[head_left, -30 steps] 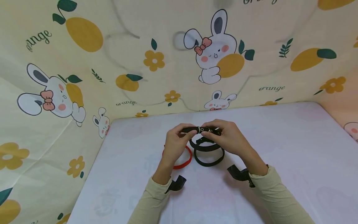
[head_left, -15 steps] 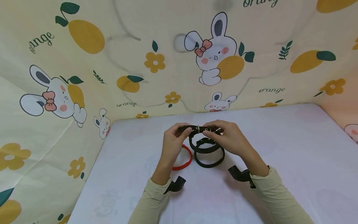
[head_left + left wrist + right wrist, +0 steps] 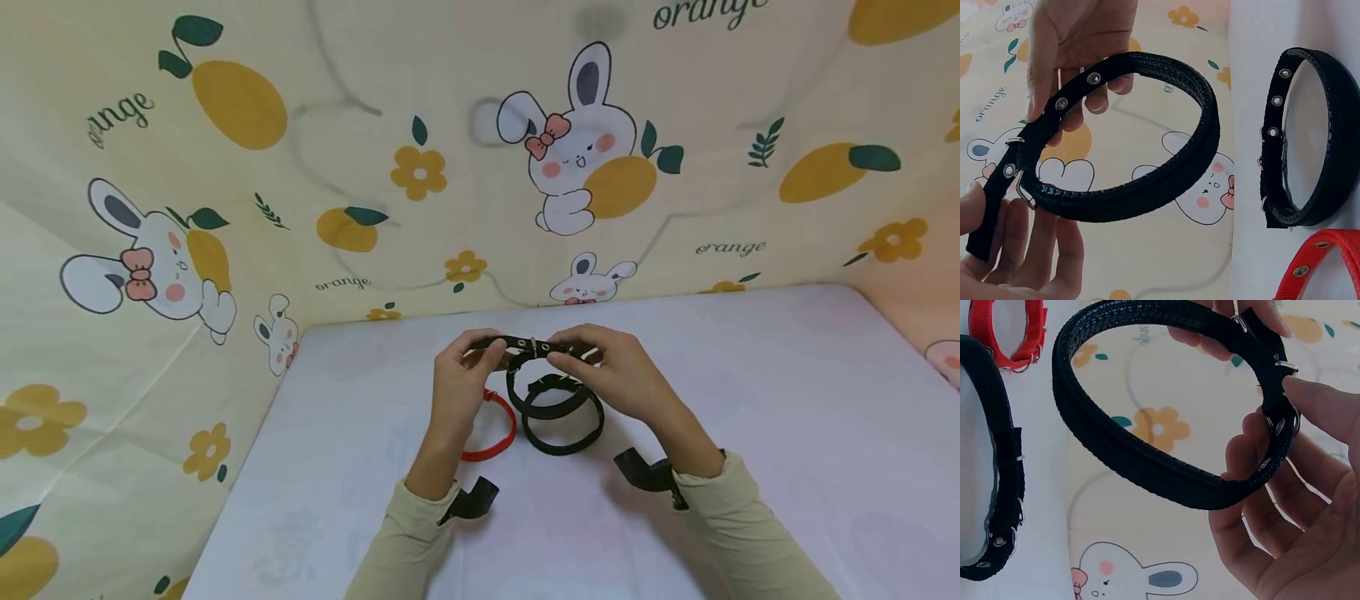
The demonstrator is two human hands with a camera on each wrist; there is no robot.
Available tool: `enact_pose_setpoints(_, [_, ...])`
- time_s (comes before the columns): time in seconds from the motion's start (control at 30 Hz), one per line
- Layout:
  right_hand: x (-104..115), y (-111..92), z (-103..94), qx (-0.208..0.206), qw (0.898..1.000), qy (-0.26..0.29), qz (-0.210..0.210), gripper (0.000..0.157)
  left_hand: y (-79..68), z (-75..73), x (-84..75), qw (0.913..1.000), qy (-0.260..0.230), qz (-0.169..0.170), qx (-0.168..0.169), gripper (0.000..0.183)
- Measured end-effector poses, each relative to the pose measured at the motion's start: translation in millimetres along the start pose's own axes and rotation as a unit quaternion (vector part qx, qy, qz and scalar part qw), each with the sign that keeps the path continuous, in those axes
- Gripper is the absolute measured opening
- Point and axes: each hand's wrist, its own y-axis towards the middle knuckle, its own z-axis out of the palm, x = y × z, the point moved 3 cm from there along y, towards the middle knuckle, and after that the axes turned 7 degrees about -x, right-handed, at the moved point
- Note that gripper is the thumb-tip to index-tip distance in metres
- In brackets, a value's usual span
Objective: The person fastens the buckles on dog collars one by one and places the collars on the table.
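Both hands hold a black collar [image 3: 551, 412] up above the table, its closed loop hanging below the fingers. My left hand [image 3: 461, 396] pinches the strap's free end between thumb and fingers. On the other side of the metal buckle [image 3: 1025, 190], my right hand [image 3: 630, 375] grips the eyelet stretch of the strap. Metal eyelets and a small keeper loop show along the band in the left wrist view. A second black collar [image 3: 562, 450], buckled into a ring, lies on the table just beneath. Beside it rests a red collar [image 3: 491, 454], partly hidden by my left hand.
The white-covered table [image 3: 360, 467] extends around the collars. Behind it rises a cream sheet [image 3: 450, 67] printed with rabbits, oranges and flowers. Black wrist mounts [image 3: 472, 498] stick out from both sleeves.
My left hand has drawn slightly left with the strap end, and more eyelets show between the hands. The held loop hangs a little lower. The head view has tilted slightly upward.
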Motion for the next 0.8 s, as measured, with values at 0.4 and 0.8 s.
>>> enact_pose_setpoints(0.4, [-1.2, 0.5, -8.6, -0.04, 0.995, 0.069, 0.062, 0.031, 0.5, 4.7, 7.1, 0.9983, 0.013, 0.007, 0.057, 0.042])
enact_pose_setpoints(0.8, [-0.6, 0.7, -5.6, -0.021, 0.994, 0.075, 0.073, 0.033, -4.8, 9.7, 5.4, 0.9921, 0.038, 0.112, 0.042, 0.026])
